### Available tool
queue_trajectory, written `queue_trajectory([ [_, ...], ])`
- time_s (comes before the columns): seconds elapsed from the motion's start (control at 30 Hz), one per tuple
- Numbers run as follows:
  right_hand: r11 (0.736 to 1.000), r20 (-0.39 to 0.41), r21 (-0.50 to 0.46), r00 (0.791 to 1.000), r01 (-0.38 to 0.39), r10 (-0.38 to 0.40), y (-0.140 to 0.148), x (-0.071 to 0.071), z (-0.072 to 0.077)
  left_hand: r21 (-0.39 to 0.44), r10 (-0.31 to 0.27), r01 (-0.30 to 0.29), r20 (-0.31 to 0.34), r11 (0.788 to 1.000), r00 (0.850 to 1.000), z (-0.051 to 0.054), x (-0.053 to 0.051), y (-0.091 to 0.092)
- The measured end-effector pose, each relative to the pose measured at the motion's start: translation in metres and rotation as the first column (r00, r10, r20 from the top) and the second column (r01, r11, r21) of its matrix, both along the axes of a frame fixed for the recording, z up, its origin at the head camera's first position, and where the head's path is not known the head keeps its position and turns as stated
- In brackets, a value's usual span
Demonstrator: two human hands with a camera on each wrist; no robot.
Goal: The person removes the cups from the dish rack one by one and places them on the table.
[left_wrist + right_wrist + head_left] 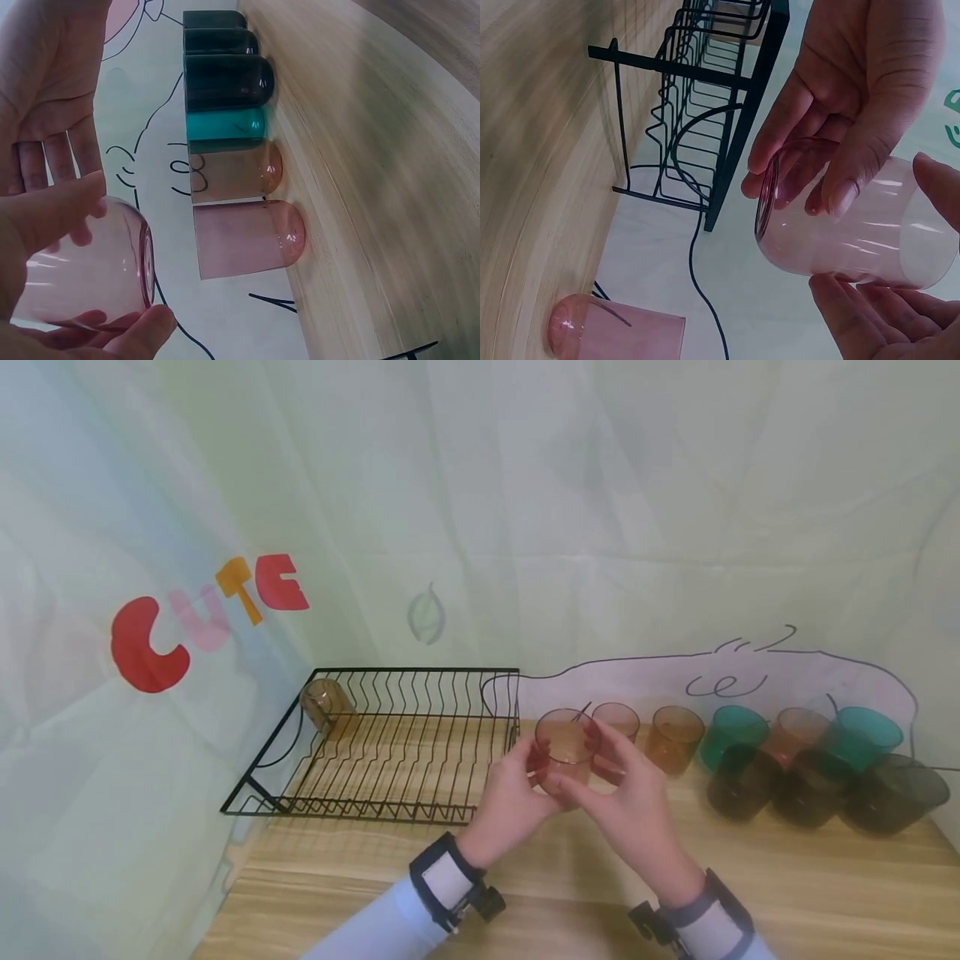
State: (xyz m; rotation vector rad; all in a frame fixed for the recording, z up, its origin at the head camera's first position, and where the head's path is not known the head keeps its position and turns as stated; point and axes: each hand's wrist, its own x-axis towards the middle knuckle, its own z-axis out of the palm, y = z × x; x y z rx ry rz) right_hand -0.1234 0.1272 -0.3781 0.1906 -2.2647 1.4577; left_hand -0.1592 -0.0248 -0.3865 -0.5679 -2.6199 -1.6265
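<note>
Both hands hold a clear pink glass [567,760] above the table, just right of the rack. My left hand [517,793] grips its left side, thumb and fingers against the wall. From the right, my right hand [626,793] pinches the same glass, its thumb on the near side. The right wrist view shows the glass [840,217] between fingers of both hands. Close behind it stands another pink glass [618,718], partly hidden by the right hand in the head view. Which end of the held glass faces up, I cannot tell for certain.
A black wire dish rack [405,818] stands at left, with one amber glass [326,706] in its back left corner. Rightward stand an amber glass [675,743], teal glasses [727,731], a pinkish glass [801,731] and dark glasses [742,785]. A printed cloth [480,527] hangs behind.
</note>
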Motion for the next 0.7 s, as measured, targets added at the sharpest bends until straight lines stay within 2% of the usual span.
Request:
queue_trajectory([
  [0.27, 0.999, 0.011, -0.014, 0.999, 0.035, -0.035, -0.002, 0.013, 0.018, -0.044, -0.033, 0.032, -0.026, 0.999, 0.999, 0.001, 0.001, 0.000],
  [0.4, 0.999, -0.015, 0.001, 0.999, 0.047, -0.047, 0.008, 0.008, 0.005, -0.071, -0.049, 0.046, -0.035, 0.996, 0.998, 0.004, 0.000, -0.003],
  [0.5, 0.998, -0.025, 0.000, 0.998, 0.059, -0.059, 0.018, 0.002, -0.007, -0.075, -0.039, 0.036, -0.036, 0.997, 0.999, 0.010, -0.001, -0.008],
  [0.6, 0.994, -0.014, -0.001, 0.993, 0.113, -0.113, 0.028, 0.001, -0.014, -0.090, -0.002, -0.002, -0.037, 0.996, 0.999, 0.017, -0.004, -0.015],
  [0.7, 0.980, -0.002, 0.010, 0.980, 0.201, -0.201, 0.039, 0.000, -0.023, -0.102, 0.052, -0.058, -0.061, 0.993, 0.997, 0.022, -0.010, -0.024],
])
